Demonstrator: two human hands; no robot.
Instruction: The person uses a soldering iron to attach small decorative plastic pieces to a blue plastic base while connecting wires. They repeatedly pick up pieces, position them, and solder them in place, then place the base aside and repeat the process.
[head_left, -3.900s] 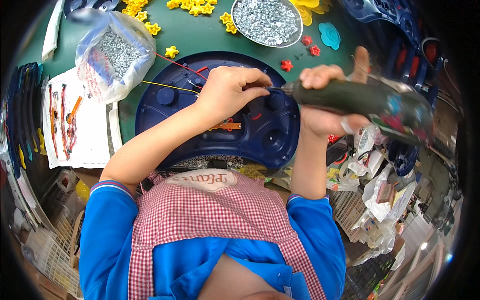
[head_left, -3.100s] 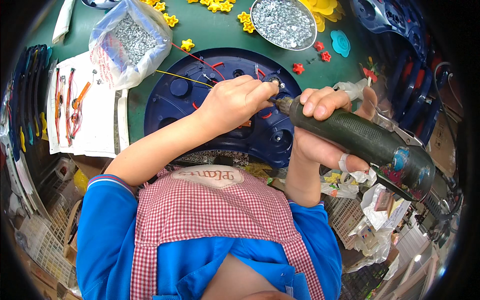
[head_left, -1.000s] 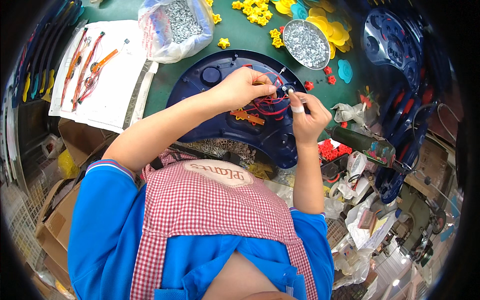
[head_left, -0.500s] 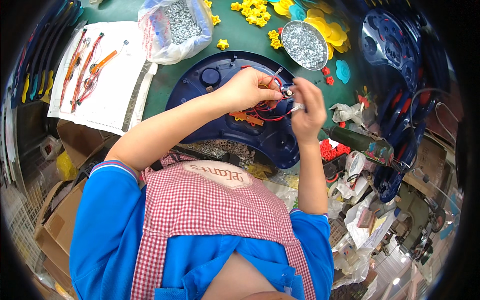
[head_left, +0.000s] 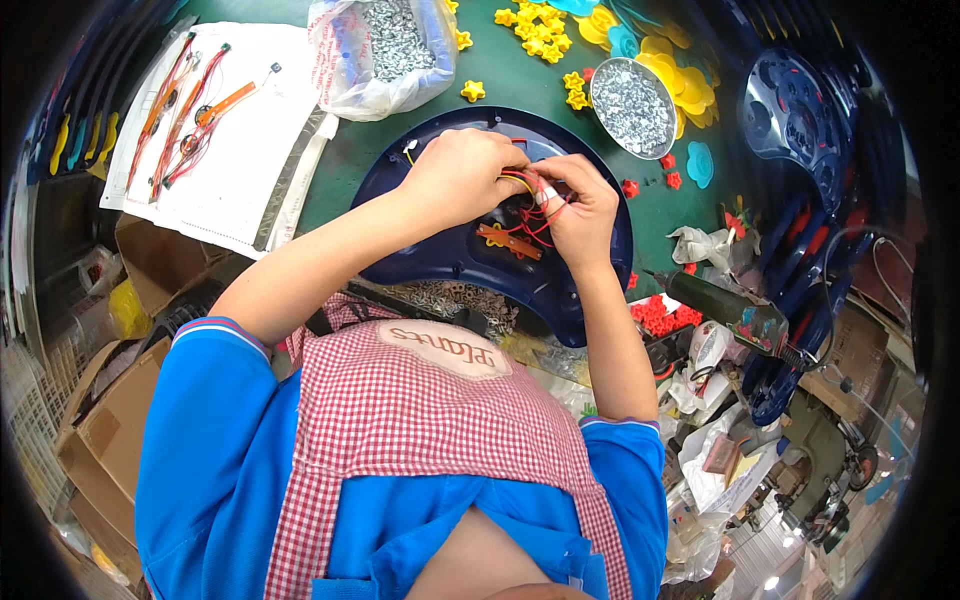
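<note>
A dark blue curved plastic shell (head_left: 480, 272) lies hollow side up on the green table. Over its far half my two hands meet. My left hand (head_left: 462, 172), its fingers pinched together, grips red and yellow wires (head_left: 524, 180). My right hand (head_left: 584, 212) is closed on the same bundle, and red loops hang over its fingers. White wrapping (head_left: 545, 194) shows around one right finger. What sits exactly between the fingertips is hidden. Below the wires, an orange circuit strip (head_left: 511, 242) rests inside the shell, with a yellow part at its left end.
A bag of screws (head_left: 395, 40) and a metal bowl of screws (head_left: 633, 105) stand beyond the shell. Yellow stars (head_left: 473, 91) and red pieces (head_left: 666, 316) lie around it. More wired boards rest on white paper (head_left: 225, 135) at left. A green power screwdriver (head_left: 725, 312) lies at right.
My right hand has come in toward the left one and closed on the wires; earlier it was blurred and apart from it. The whole view has shifted slightly.
</note>
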